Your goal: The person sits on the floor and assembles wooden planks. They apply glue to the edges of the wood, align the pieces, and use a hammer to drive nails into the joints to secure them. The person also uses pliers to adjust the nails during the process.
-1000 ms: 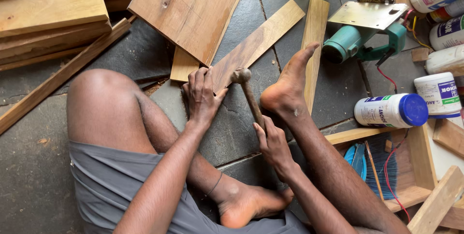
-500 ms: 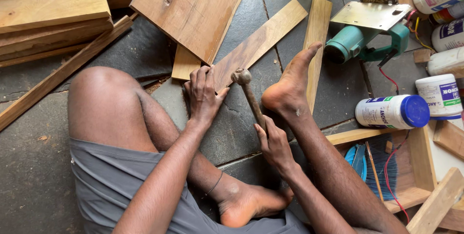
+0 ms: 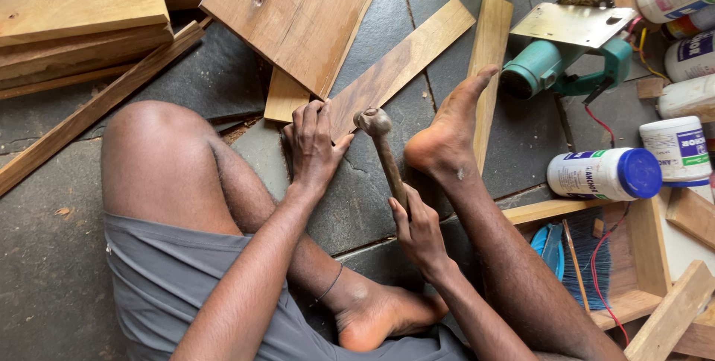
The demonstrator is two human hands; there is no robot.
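I sit on a dark stone floor. My right hand point(image 3: 418, 228) grips the wooden handle of a hammer point(image 3: 381, 145), whose metal head hovers close over the near end of a long wooden plank point(image 3: 406, 63). My left hand point(image 3: 313, 145) presses down on that plank's end with its fingers spread. My right foot point(image 3: 450, 126) rests beside the plank, against a narrower upright batten point(image 3: 488, 55). Whether a nail sits under the hammer head I cannot tell.
A wide board point(image 3: 298, 11) and stacked planks point(image 3: 74, 18) lie at the top left. A green circular saw point(image 3: 573, 55) stands at the right, with white glue bottles point(image 3: 603, 173) near it. A wooden frame point(image 3: 633, 286) with a blue brush fills the lower right.
The hammer head has shifted slightly, staying close over the plank's end. Both hands keep their places.
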